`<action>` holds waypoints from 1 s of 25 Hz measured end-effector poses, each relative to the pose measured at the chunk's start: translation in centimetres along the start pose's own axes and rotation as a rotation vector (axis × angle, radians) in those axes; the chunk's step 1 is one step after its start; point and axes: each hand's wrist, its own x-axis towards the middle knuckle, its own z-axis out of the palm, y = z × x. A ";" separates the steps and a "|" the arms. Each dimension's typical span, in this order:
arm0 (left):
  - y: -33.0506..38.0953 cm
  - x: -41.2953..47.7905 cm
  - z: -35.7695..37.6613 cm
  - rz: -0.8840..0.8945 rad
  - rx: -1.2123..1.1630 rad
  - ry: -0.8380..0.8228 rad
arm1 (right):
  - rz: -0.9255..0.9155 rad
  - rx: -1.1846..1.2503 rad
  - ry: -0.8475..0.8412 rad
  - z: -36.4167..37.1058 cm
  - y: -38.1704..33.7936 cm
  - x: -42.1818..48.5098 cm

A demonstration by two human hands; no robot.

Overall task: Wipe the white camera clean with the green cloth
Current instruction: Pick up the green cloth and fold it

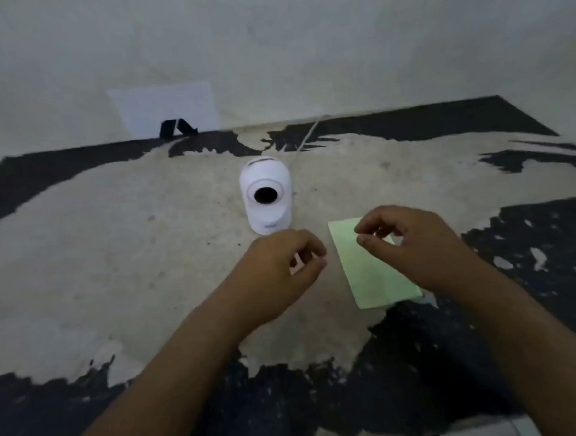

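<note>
The white camera (266,194) stands upright in the middle of the table, its dark round lens facing me. A thin white cable (307,137) runs from behind it to the back edge. The green cloth (367,273) lies flat and folded to the right of the camera. My right hand (413,247) hovers over the cloth's upper part, fingers curled and slightly apart, holding nothing that I can see. My left hand (276,269) hangs just in front of the camera's base, fingers loosely curled, empty and apart from the camera.
The table (113,245) has a worn surface, pale in the middle with black patches at the edges. A white sheet (165,107) leans on the wall at the back left, with a small black stand (176,127) before it.
</note>
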 end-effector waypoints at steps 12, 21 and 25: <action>0.7 0.5 7.9 0.073 0.388 -0.104 | 0.163 -0.062 0.040 0.6 2.8 -8.4; 5.2 0.0 3.4 -0.127 -0.473 0.027 | 0.054 0.069 0.237 0.2 -0.8 -6.4; 5.3 -2.5 2.5 -0.323 -0.920 -0.043 | 0.104 0.484 0.149 -1.2 -3.1 -5.2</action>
